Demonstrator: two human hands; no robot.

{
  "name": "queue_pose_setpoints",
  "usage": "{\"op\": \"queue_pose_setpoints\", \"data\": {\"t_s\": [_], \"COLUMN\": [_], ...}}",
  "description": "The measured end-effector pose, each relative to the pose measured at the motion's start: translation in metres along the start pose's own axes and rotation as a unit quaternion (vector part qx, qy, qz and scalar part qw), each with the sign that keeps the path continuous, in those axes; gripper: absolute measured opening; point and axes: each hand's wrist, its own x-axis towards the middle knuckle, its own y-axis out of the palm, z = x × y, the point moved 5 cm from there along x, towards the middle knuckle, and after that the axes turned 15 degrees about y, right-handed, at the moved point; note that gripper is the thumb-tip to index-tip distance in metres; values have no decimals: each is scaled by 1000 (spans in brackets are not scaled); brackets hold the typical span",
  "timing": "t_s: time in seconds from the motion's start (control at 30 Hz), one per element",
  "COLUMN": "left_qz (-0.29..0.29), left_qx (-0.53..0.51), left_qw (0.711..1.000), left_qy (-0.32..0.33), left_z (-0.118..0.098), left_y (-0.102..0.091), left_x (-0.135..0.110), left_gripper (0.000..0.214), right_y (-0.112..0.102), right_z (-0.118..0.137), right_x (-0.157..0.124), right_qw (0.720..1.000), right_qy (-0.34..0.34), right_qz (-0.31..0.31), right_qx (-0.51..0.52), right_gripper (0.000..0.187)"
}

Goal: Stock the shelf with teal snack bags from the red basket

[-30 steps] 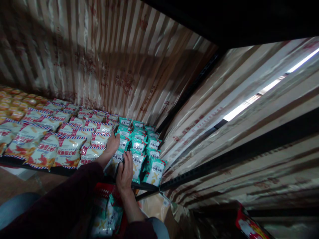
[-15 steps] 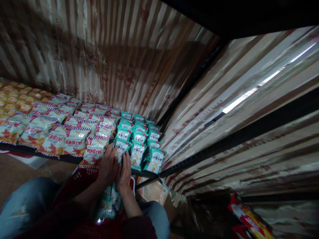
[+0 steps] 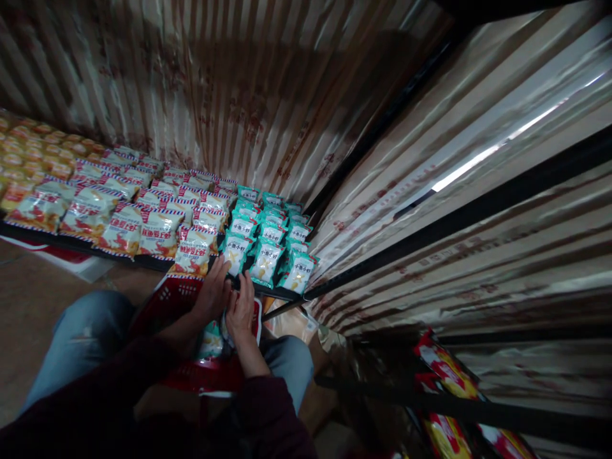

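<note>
Rows of green-and-white snack bags stand on the dark shelf [image 3: 86, 245]. My left hand [image 3: 213, 293] is at the lower left of the front-left green snack bag [image 3: 236, 254], its fingers stretched toward it. Just below that bag, my right hand [image 3: 241, 310] points up with its fingers extended. Both hands look open, and I cannot tell whether the fingertips touch the bag. Under my hands, a red basket [image 3: 210, 376] between my knees holds more green snack bags [image 3: 211, 341], partly hidden by my wrists.
White-and-orange snack bags [image 3: 160, 233] fill the shelf on the left, with small yellow packs [image 3: 33, 150] beyond. A striped plastic sheet [image 3: 191, 83] hangs behind. Dark metal bars [image 3: 459, 217] run along the right. Red-and-yellow packets [image 3: 447, 370] lie at lower right.
My view has tilted down, so the shelf sits higher in the picture. Both hands have drawn back slightly from the front-left green snack bag, which stays on the shelf. More of the basket shows.
</note>
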Motion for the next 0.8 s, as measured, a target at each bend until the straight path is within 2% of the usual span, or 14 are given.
{"op": "queue_pose_setpoints", "data": {"t_s": [0.1,0.23,0.37,0.43,0.53,0.63,0.8], "left_qz": [39,47,64,52,6,-21,0], "left_qx": [-20,-24,17,61,128,153,111], "left_qw": [999,998,998,997,989,982,992], "left_qy": [-25,-33,-15,-20,-70,-111,-57], "left_z": [1,-6,-20,-22,-11,9,30], "left_y": [1,-7,-24,-37,-57,-67,-60], "left_x": [7,12,-5,-20,-36,-40,-26], "left_gripper": [44,47,48,47,46,48,49], "right_y": [-4,-10,-9,-6,-2,1,6], "right_z": [-4,-9,-18,-24,-33,-42,-58], "right_x": [-20,-38,-52,-59,-68,-78,-88], "right_qw": [1000,1000,1000,999,999,1000,999], "right_qy": [15,19,20,29,32,30,27], "right_qz": [4,1,9,2,0,-4,-27], "right_qx": [-14,-20,-18,-16,-10,-9,-22], "right_gripper": [44,43,43,42,42,41,40]}}
